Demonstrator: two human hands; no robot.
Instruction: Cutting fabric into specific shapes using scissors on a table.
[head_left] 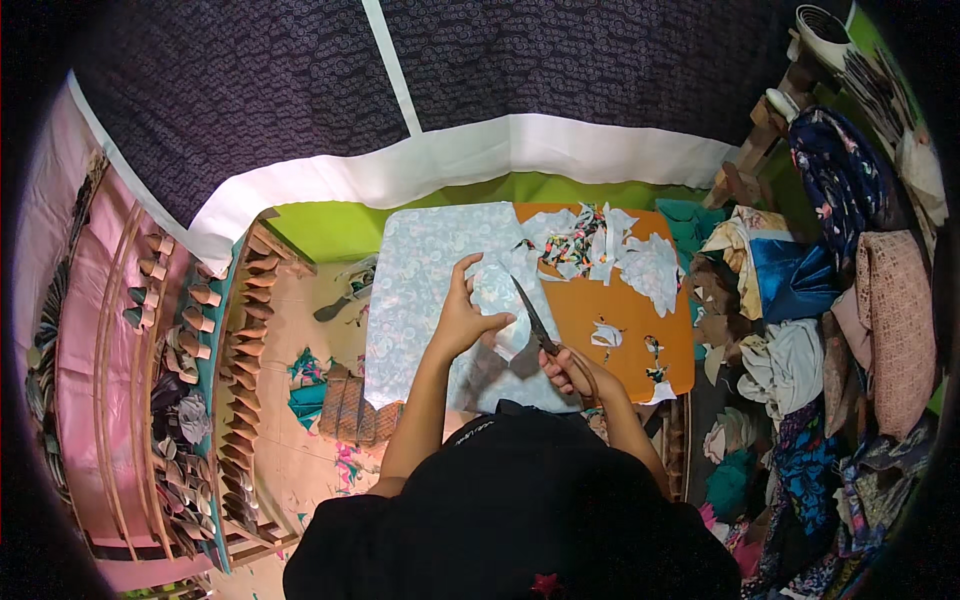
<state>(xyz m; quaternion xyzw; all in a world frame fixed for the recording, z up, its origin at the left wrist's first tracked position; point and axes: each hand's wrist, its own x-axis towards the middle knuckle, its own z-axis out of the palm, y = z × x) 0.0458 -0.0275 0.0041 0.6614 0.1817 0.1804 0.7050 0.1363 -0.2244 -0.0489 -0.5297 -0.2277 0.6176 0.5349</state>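
Note:
My left hand (465, 318) pinches a small pale patterned fabric piece (496, 290) between its thumb and fingers, over the table. In my right hand (568, 374) is a pair of dark scissors (536, 318), its fingers round the handles. The blades point away from me and lie along the right side of the piece; whether they touch it I cannot tell. Beneath both hands a light blue-grey patterned cloth (420, 260) is spread over the left part of the orange-brown table (575, 330).
White and floral fabric scraps (585, 240) lie on the table's far right. Wooden shoe lasts (250, 365) line a rack on the left. Piled fabrics (785, 365) crowd the right side. A dark curtain (580, 70) with a white border hangs beyond the table. Scraps litter the floor.

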